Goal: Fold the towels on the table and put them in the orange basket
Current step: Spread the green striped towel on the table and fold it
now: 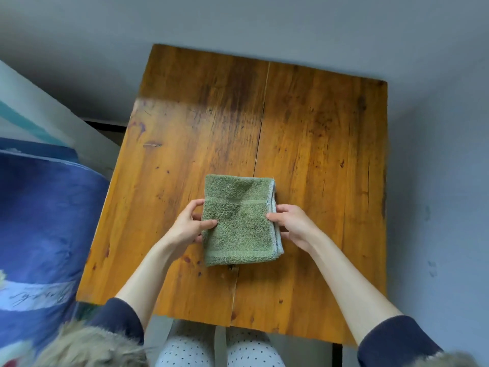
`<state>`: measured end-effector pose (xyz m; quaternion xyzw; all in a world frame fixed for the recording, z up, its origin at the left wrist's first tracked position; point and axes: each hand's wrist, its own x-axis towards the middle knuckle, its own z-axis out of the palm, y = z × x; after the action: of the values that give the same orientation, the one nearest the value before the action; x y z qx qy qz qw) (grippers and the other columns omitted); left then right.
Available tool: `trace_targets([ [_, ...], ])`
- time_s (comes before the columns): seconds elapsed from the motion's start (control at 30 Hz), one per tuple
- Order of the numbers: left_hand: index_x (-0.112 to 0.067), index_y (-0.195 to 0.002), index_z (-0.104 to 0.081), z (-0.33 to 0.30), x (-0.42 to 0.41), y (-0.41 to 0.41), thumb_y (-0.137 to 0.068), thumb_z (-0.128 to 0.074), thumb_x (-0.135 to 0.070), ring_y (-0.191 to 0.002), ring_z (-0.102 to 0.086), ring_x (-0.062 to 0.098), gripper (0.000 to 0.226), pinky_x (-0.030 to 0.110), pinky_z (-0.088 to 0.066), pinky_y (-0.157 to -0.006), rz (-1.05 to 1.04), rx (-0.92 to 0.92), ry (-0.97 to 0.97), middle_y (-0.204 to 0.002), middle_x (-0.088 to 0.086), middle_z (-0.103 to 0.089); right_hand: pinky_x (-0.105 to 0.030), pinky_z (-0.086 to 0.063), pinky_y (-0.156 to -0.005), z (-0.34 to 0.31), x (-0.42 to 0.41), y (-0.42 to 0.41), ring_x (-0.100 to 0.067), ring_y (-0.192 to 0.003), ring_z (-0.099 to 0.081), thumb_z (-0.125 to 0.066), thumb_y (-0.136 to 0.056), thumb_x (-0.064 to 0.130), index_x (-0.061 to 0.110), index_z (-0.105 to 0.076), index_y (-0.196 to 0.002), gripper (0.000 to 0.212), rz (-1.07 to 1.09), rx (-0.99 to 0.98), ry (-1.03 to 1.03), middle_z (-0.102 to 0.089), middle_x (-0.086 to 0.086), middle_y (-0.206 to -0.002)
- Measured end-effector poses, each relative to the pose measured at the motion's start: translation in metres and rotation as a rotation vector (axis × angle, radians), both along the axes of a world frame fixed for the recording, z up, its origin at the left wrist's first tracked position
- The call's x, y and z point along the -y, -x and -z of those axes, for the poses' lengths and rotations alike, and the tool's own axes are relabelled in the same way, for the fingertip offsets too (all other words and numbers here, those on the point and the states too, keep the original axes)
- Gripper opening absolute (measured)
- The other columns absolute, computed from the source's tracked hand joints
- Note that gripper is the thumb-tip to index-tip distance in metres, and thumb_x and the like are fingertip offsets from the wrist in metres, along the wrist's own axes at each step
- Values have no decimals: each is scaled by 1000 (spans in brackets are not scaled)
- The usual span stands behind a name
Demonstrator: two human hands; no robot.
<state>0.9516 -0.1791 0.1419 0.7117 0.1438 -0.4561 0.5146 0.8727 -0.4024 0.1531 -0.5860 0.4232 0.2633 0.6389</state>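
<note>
A folded green towel (239,221) lies on the wooden table (304,144), a little in front of its middle. A pale blue-grey towel edge (277,242) shows under it along the right side. My left hand (189,226) grips the stack's left edge, thumb on top and fingers underneath. My right hand (292,223) pinches the right edge the same way. No orange basket is in view.
A bed with a blue patterned cover (39,221) stands close to the table's left side. Grey wall surrounds the table's far and right edges. My knees in dotted trousers (219,348) sit under the near edge.
</note>
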Motion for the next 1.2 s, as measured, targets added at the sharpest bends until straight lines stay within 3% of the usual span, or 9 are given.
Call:
trace_targets([
  [0.13,-30,-120,-52,-21,-43,16,-86,-63,-5,-91,-62,17,44,39,-52,-72,-90,-23,38,-97,7,-58,-33,-53,-76,-26,-29,-3,-15,-89,-66,-56,-90,7,10,-64,-103,15,-114,11,-60,-71,-4,-99],
  [0.27,-30,-117,-53,-48,-95,33,-86,-63,-4,-99,-59,18,42,45,-49,-88,-205,15,52,-96,7,-56,-27,-51,-64,-53,-77,-14,-12,-83,-65,-57,-89,4,11,-60,-107,19,-209,64,-45,-69,-2,-97],
  [0.47,-26,-117,-51,-104,-201,61,-86,-60,0,-84,-59,12,41,31,-46,-76,-444,162,69,-87,1,-59,-34,-51,-78,-102,-186,-38,-13,-85,-61,-58,-88,6,12,-57,-110,23,-435,218,-37,-64,-4,-102],
  [0.63,-24,-116,-48,-145,-316,98,-87,-58,1,-78,-59,12,39,31,-46,-74,-632,295,68,-87,1,-59,-38,-45,-81,-137,-312,-43,-17,-85,-57,-55,-87,4,9,-58,-112,26,-581,329,-32,-62,-5,-96],
  [0.73,-24,-119,-46,-162,-386,129,-87,-59,0,-76,-60,5,41,24,-48,-57,-734,370,24,-100,0,-60,-30,-47,-68,-148,-394,-38,-16,-70,-58,-52,-88,3,9,-59,-107,21,-676,373,-60,-63,-5,-81],
  [0.83,-19,-120,-45,-168,-453,173,-86,-61,2,-91,-57,13,43,29,-49,-62,-835,447,-48,-115,3,-57,-19,-39,-48,-154,-474,-25,-12,-55,-52,-52,-89,2,9,-60,-102,18,-793,408,-53,-57,-3,-70],
  [1.0,-23,-121,-43,-167,-541,241,-84,-65,-2,-81,-59,-6,47,14,-50,-63,-1017,448,-171,-100,-7,-55,-36,-50,-71,-160,-588,-2,-22,-79,-60,-51,-87,1,9,-61,-99,18,-1026,400,-156,-64,-10,-88],
  [1.1,-17,-134,-40,-163,-578,261,-83,-66,-5,-106,-60,21,58,45,-50,-92,-1126,378,-178,-122,7,-55,-35,-48,-74,-159,-642,0,-20,-80,-58,-52,-86,2,12,-61,-93,15,-1144,407,-160,-62,-8,-86],
  [1.2,-20,-131,-41,-156,-612,260,-83,-67,-4,-109,-58,28,56,53,-44,-98,-1223,341,-171,-124,10,-54,-26,-45,-62,-153,-687,-8,-13,-65,-57,-53,-86,3,18,-61,-85,17,-1213,403,-155,-61,0,-73],
])
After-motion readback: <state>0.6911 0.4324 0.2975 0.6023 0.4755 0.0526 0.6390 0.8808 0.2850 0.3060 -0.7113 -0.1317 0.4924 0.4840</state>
